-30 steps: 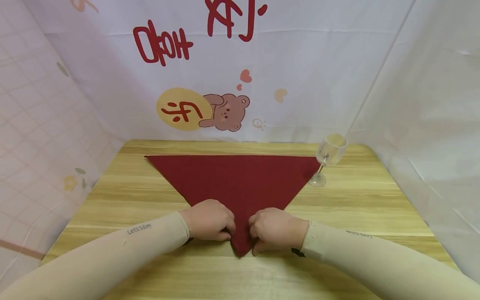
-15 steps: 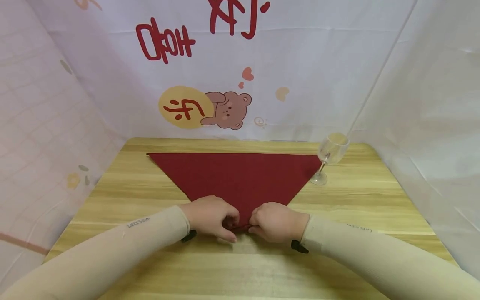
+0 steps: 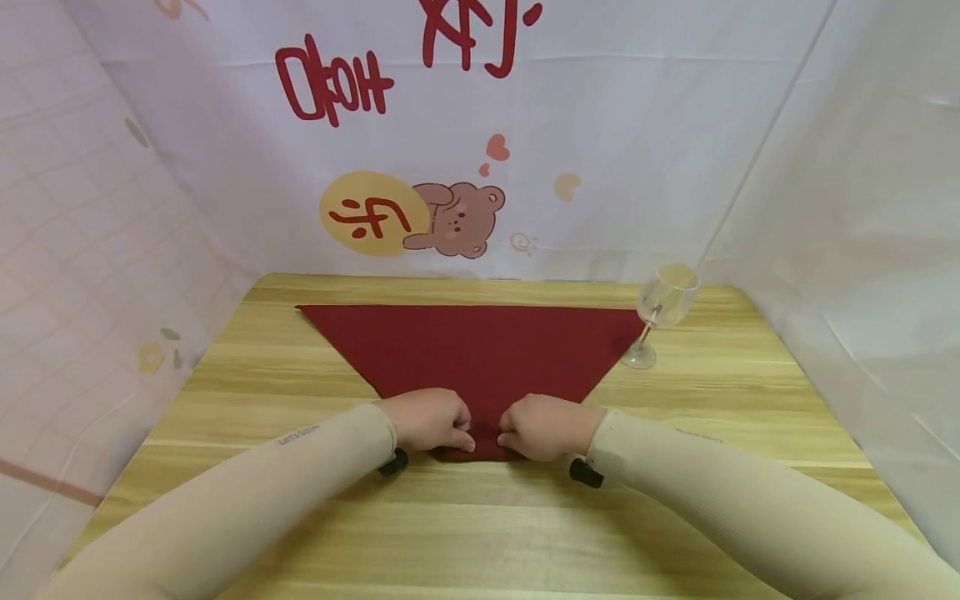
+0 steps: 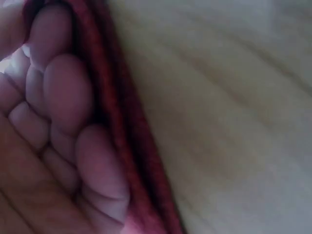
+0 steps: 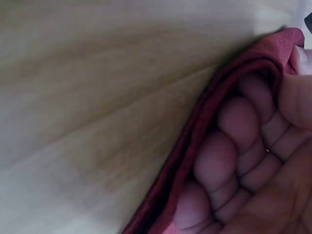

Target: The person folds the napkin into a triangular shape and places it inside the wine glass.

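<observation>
A dark red cloth (image 3: 472,358) lies on the wooden table, its long straight edge at the back and its near end folded over into a blunt front edge. My left hand (image 3: 429,419) pinches the left part of that fold with curled fingers. Opposite it, a short gap away, my right hand (image 3: 551,427) pinches the right part. In the left wrist view, curled fingers (image 4: 68,92) press against the layered cloth edge (image 4: 122,112). The right wrist view has the cloth (image 5: 278,46) caught between thumb and curled fingers (image 5: 217,158). The tucked-in tip is hidden.
A clear wine glass (image 3: 666,298) stands at the back right, by the cloth's right corner. White printed sheets (image 3: 600,108) hang behind and on both sides of the table (image 3: 480,533). Dark wrist straps (image 3: 587,472) show under the cuffs.
The cloth's near point, which stuck out toward me between the hands, has been turned under or over, leaving a straight front edge. Both hands have shifted slightly away from me, and the left thumb has closed in.
</observation>
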Tool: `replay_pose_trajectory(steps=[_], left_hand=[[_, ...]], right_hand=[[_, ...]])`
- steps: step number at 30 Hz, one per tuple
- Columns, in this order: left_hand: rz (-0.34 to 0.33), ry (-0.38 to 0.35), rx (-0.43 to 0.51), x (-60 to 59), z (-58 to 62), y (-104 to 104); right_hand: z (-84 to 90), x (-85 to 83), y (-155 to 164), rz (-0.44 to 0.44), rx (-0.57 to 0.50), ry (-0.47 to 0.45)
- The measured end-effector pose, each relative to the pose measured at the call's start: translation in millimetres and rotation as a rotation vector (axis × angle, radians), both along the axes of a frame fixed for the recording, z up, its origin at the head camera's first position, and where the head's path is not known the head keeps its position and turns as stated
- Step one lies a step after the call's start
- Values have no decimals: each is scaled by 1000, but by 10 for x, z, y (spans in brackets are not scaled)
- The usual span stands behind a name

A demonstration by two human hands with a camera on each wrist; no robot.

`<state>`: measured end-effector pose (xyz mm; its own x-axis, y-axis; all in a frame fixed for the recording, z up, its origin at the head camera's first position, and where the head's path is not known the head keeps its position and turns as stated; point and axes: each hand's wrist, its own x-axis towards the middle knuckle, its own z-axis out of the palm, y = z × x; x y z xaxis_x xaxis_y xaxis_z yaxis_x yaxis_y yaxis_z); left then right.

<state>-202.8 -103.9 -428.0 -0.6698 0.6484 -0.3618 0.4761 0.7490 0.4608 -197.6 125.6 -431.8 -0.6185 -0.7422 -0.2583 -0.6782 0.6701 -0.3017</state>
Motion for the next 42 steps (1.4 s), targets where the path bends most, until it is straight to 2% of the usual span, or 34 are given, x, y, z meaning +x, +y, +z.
replay_pose_trajectory(steps=[5,10,16,30,33,36,42], left_hand=[[23,-16,-17,-31,0,54],[19,-28,-38,-54,10,83],[36,-57,-29,-43,3,69],[63,-41,-25,-14,-11,87],[63,-4,-50,3,-9,104],[39,73,-68,37,6,119],[-122,294,-105,148,65,119]], right_hand=[[10,-47,-25,4,36,-50],[4,-62,-36,22,56,-74],[-5,-50,-57,33,59,-67],[13,-25,-78,-21,98,-56],[-4,-11,-78,-38,96,-29],[-21,6,-82,-56,101,1],[-37,24,-96,-124,93,11]])
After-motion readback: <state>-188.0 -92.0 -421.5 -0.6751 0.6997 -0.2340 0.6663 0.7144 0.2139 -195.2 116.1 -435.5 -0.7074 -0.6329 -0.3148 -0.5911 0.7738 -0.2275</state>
